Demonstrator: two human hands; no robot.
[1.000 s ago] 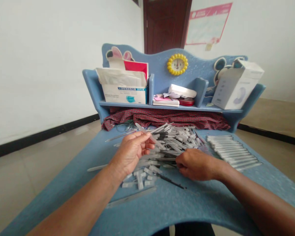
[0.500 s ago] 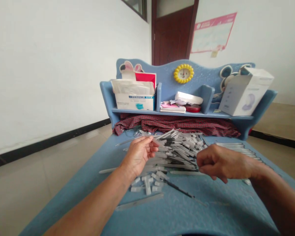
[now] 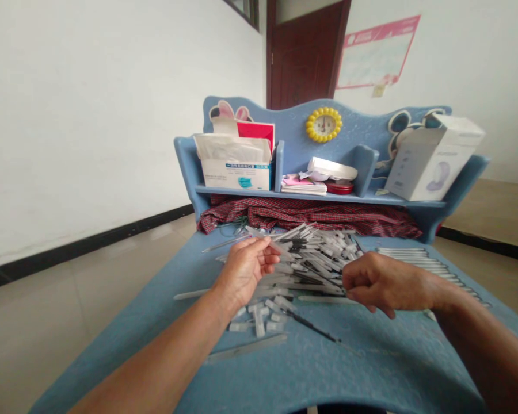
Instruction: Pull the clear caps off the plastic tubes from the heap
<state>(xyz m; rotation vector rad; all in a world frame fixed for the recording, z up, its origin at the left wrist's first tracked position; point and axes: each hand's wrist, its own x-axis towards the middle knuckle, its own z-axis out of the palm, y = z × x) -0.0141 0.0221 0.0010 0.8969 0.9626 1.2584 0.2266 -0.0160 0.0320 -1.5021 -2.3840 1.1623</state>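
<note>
My left hand (image 3: 247,267) pinches a clear plastic pen barrel (image 3: 271,244) and holds it slanted just above a heap of clear barrels and black refills (image 3: 315,259) on the blue desk (image 3: 328,368). My right hand (image 3: 382,282) hovers at the heap's right side with its fingers curled; what they grip is too small to make out. Loose small caps (image 3: 261,316) and one black refill (image 3: 313,326) lie in front of both hands.
A row of assembled clear pens (image 3: 431,265) lies at the right. Red plaid cloth (image 3: 311,214) sits under the desk's shelf, which carries a mask box (image 3: 236,164), papers and a red tin (image 3: 339,187), and a white carton (image 3: 431,164). A clear barrel (image 3: 246,348) lies near the front.
My right hand lifted off the table in front of the heap and moved right, closing its fingers. My left hand kept its barrel. The view shifted slightly.
</note>
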